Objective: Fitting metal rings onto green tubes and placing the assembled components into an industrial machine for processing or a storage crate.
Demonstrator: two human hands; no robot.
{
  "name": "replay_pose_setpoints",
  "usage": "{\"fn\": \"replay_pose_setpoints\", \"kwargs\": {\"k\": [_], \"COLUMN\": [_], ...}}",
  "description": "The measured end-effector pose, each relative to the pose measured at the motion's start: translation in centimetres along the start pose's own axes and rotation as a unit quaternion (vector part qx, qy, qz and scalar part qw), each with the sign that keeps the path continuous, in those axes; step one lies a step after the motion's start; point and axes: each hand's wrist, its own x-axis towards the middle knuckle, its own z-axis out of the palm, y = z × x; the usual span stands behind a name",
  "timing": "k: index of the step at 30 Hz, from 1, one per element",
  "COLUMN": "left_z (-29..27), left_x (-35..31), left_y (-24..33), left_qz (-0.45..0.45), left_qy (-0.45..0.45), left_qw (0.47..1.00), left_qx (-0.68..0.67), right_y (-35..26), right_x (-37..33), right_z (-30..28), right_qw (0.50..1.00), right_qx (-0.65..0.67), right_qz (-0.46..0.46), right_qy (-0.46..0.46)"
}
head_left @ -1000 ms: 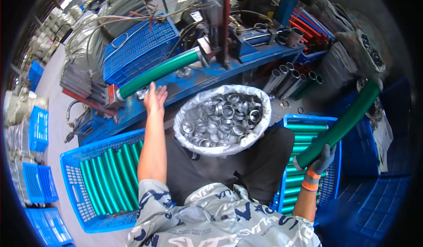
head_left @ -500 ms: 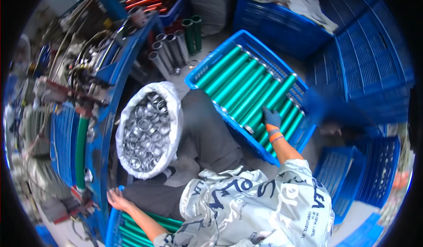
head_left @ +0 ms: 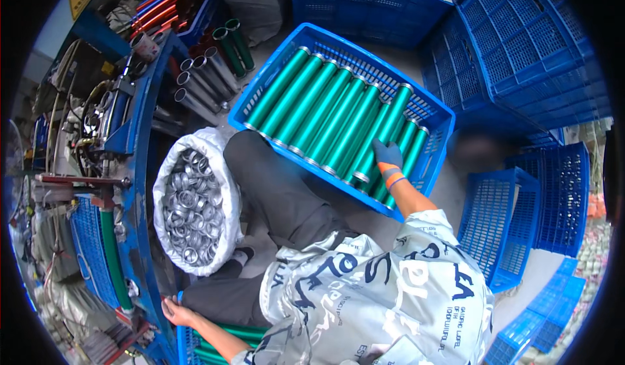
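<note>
We are looking down over our own patterned shirt at a crowded work spot. Our right hand [head_left: 388, 153], in a dark blue glove with an orange cuff, is reaching into the blue crate [head_left: 440, 114] and resting on the green tubes [head_left: 325, 117] that are lying side by side in it; the grip is lying closed over the upper end of one tube near the crate's right side, though we cannot tell whether the fingers are truly clamping it. Our left hand [head_left: 174, 311] is bare and sitting low at the left, fingers spread apart and holding nothing, touching the edge of the blue desk [head_left: 140, 169] just beside a second crate of green tubes [head_left: 224, 336] under our arm. Between the two hands a white bag [head_left: 224, 176] is standing open, full of small silver metal rings [head_left: 190, 209], next to our dark-trousered knee. Another green tube [head_left: 109, 254] is lying along the desk at the left. Stacked blue crates [head_left: 521, 52] are filling the right side.
</note>
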Motion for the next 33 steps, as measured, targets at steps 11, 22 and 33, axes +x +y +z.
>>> {"fn": "replay_pose_setpoints", "kwargs": {"k": [11,22,33], "left_z": [4.4,1.9,-2.6], "left_x": [-2.8,-1.1,-4.3], "left_y": [-2.9,-2.6,-5.7], "left_qz": [0.019,0.023,0.061], "left_qy": [-0.067,-0.031,0.041], "left_qw": [0.997,0.999,0.979], "left_qx": [0.018,0.0,0.189], "right_y": [13.8,-6.9,-6.6], "right_x": [4.7,2.4,27.5], "right_z": [5.8,0.7,2.7], "right_qw": [0.982,0.877,0.946], "right_qx": [0.109,-0.304,-0.179], "right_qz": [-0.046,-0.369,-0.27], "right_qy": [-0.149,-0.05,-0.027]}}
